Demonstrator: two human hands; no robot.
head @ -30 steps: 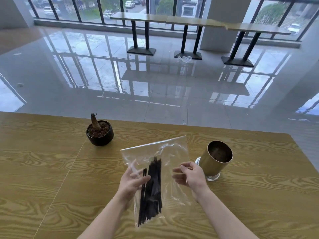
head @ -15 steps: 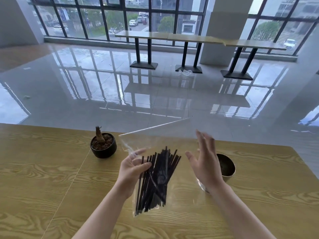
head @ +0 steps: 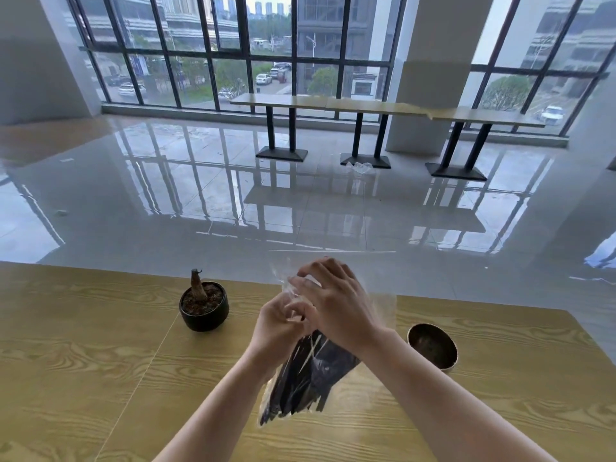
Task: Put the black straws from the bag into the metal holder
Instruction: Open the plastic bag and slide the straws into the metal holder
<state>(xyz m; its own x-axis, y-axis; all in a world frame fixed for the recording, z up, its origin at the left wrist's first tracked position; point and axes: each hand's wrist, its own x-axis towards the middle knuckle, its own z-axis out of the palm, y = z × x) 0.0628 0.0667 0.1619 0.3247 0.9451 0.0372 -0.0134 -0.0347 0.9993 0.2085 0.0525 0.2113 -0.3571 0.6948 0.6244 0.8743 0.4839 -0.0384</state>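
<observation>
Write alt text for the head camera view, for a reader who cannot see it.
A person's left hand and right hand hold a clear bag of black straws above a wooden table, fingers gathered at the bag's upper end. A metal holder stands to the right and a small potted plant to the left.

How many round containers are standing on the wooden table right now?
2. A black plant pot stands left of the left hand; the metal holder stands right of the right hand. The bag could hide more.
</observation>
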